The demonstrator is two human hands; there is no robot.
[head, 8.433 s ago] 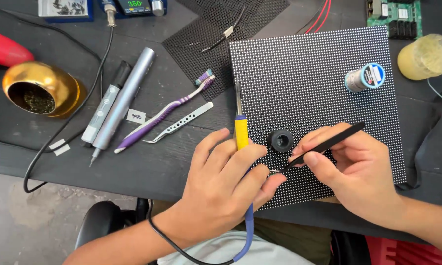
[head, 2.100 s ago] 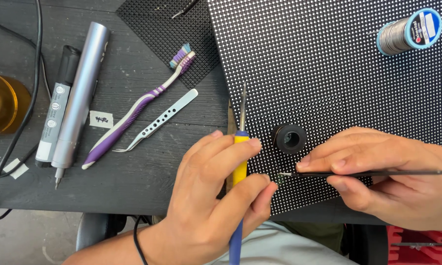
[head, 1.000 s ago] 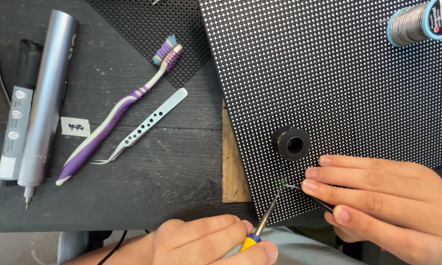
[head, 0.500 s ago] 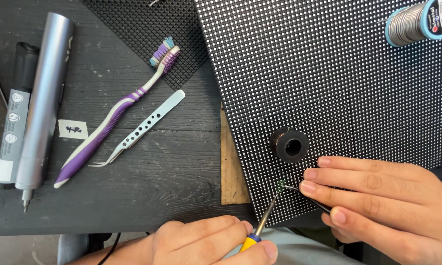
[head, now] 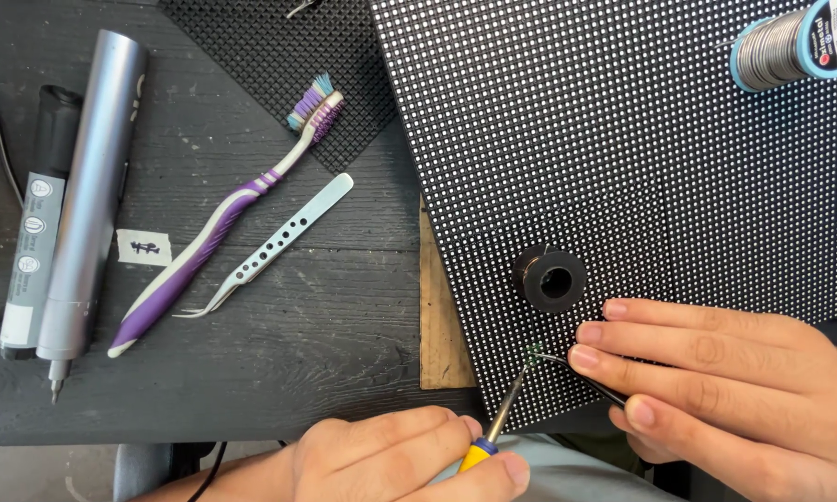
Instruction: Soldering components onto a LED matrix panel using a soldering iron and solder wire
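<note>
At lower centre the left hand [head: 409, 460] grips one yellow-handled soldering iron [head: 498, 428], its tip on the dotted panel [head: 623, 158]. The right hand [head: 716, 390] pinches what seem black tweezers [head: 577, 372] there. One white paper label [head: 144, 248] lies left on the desk [head: 325, 353]; one blue-rimmed solder spool [head: 790, 46] sits upper right.

Two bare grips, left grip [head: 395, 460], right grip [head: 725, 390], unsleeved, ringless

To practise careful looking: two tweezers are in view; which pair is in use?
The black tweezers pinched in the right hand; the silver tweezers lie untouched beside the toothbrush.
</note>
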